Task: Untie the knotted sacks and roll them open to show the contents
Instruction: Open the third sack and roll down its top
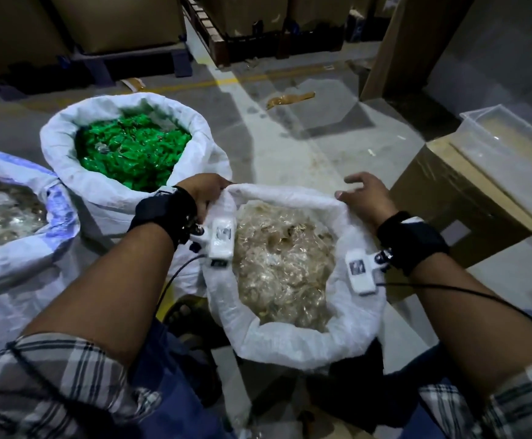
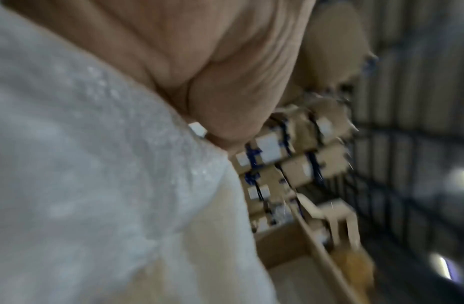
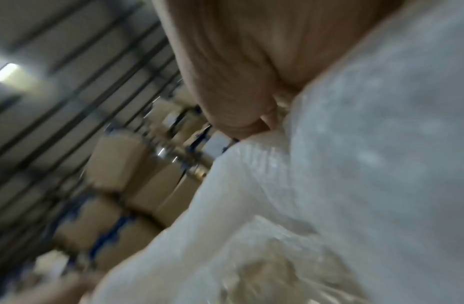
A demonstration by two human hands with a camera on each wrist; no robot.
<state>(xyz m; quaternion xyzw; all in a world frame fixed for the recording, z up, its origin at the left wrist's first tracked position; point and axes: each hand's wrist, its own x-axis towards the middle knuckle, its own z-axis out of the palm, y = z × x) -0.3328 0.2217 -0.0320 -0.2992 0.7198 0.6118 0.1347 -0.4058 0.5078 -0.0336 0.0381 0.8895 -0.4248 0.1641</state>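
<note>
The left hand (image 1: 206, 191) is curling its fingers over the far-left corner of the white woven sack's (image 1: 290, 340) rim, its grip pinching the folded fabric. The left wrist view is showing fingers (image 2: 225, 98) bent against the cloth. The right hand (image 1: 366, 198) is resting on the far-right part of the same rim; its thumb is lying on the fabric while the other fingers are spreading loosely above it, so this grip is looking relaxed rather than clamped. Between the two grips, the sack's mouth is standing open, and pale, clear-wrapped contents (image 1: 283, 258) are showing inside. The rim is already turned outward in a thick cuff all round, so the step in hand is probably the rolling-down of this sack, near its end. The next move is likely calling for both hands to tuck the far rim evenly. Beyond the left grip, a sack of green wrapped pieces (image 1: 131, 153) is standing open with its rim rolled, and farther left a third sack (image 1: 20, 264) is also lying open. Beyond the right grip, a cardboard box (image 1: 458, 198) is sitting on the floor.
</note>
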